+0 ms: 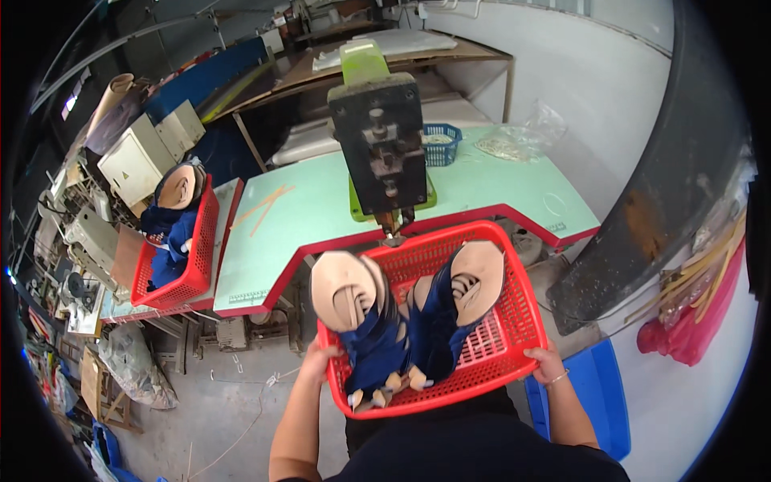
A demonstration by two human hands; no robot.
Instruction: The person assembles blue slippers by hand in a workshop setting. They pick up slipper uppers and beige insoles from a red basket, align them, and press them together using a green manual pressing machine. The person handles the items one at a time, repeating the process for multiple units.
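Both hands grip a red basket at its sides: left hand with fingers clenched on the left rim, right hand on the right rim. Two blue shoes lie inside it. Just beyond the basket stands a press machine on the pale green surface. Left of the basket, well apart, sits a second red basket. A blue bin stands at the basket's right.
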